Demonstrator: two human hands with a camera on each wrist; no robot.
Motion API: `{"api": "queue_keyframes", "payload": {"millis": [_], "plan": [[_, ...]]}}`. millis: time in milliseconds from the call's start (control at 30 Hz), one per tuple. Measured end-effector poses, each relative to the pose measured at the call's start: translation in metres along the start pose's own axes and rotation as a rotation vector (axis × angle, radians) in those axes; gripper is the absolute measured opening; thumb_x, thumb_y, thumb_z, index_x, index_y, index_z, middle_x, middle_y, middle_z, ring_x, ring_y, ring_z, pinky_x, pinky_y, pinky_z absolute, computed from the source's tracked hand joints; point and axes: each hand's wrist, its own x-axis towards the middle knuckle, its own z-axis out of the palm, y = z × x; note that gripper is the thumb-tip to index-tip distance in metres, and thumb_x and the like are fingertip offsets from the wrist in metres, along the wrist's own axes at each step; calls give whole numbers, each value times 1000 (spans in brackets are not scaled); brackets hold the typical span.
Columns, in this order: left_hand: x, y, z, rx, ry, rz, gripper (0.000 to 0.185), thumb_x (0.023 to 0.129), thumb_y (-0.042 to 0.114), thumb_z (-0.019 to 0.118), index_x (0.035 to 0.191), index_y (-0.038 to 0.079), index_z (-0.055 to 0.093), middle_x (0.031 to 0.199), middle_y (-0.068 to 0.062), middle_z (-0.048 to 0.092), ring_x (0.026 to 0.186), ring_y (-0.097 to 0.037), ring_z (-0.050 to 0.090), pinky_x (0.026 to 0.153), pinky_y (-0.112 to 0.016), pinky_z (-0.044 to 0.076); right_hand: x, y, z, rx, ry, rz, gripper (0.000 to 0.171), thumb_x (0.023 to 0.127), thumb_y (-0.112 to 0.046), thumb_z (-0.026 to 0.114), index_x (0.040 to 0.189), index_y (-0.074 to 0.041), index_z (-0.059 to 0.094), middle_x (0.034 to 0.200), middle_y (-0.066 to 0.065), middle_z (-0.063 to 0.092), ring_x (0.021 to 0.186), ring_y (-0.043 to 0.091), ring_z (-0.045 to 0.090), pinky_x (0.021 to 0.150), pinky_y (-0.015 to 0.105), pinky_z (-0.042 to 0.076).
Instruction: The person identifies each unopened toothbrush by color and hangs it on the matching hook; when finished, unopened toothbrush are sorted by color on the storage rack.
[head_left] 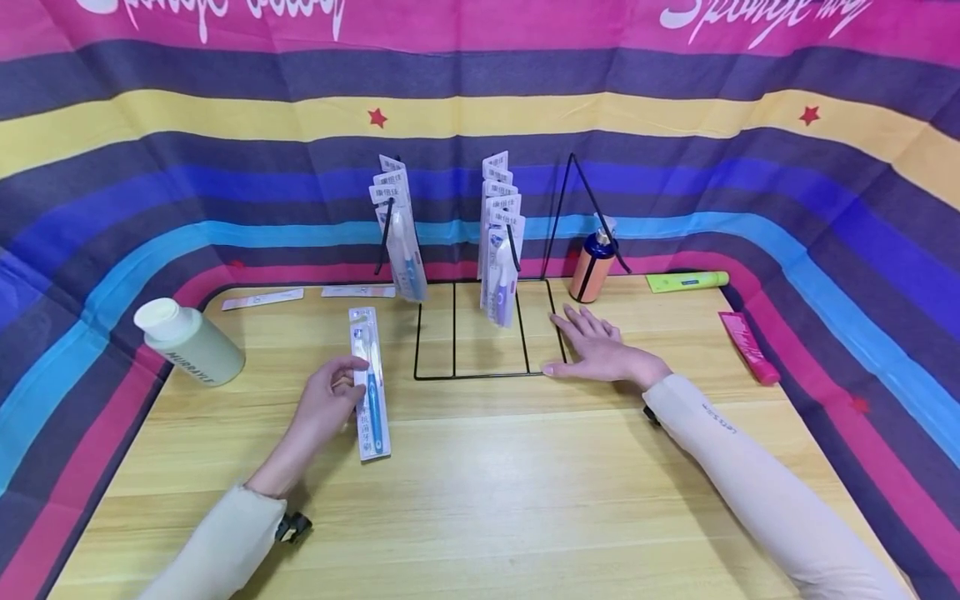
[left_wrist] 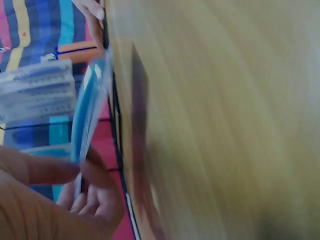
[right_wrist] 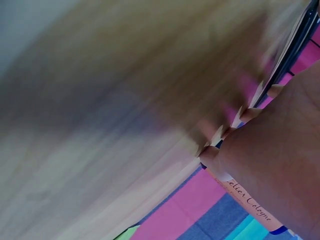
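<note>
Wood, pale and grained, makes up the counter (head_left: 480,467) under both my arms, with a striped cloth (head_left: 150,167) of pink, purple, yellow and blue hung around it on three sides. On the far half of the counter stands a black wire rack (head_left: 480,333), its flat grid base lying on the wood and its uprights carrying two rows of hanging toothbrush packs (head_left: 498,242). A pale green bottle (head_left: 191,343) with a cream cap lies on its side near the left edge. An orange bottle (head_left: 592,267) stands upright just beside the rack's right rear corner. A pink tube (head_left: 748,346) lies on the counter's right side, and a yellow-green tube (head_left: 686,281) lies behind it near the cloth.

My right hand (head_left: 603,350) lies flat on the counter, fingers straight and spread, touching the front right corner of the rack's base; that grip is apart and holds nothing. My left hand (head_left: 330,400) has its grip clamped on a single toothbrush pack (head_left: 370,383), thumb and fingers pinching its left edge. The pack is left of the rack and near it, pointing away from me; the left wrist view shows it edge-on between my fingers, though blurred.
</note>
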Motion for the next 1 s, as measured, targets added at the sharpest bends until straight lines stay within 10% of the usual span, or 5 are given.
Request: {"api": "queue_keyframes", "payload": {"millis": [300,633,1000], "plan": [[-29,12,19,-159,245,400,29,101,-15,61,128,-6,65,107,-16,65,84,-15,60,71,-19,52,0,2,2,-3,2,3,113,97,-79,60,178,-17,10,182,15,-4,165,41,-10,125,74,1],[-37,24,34,-235,302,889,27,93,-27,55,120,-20,57,118,-9,65,98,-17,64,89,-22,55,1,0,0,4,1,2,113,98,-78,61,178,-17,10,182,15,-5,165,42,-11,125,74,0],[-32,41,42,-270,205,930,29,94,-26,56,122,-19,59,117,-13,67,97,-19,65,88,-23,56,0,0,0,4,1,2,113,98,-78,61,178,-17,8,182,15,-5,165,42,-11,125,74,0]]}}
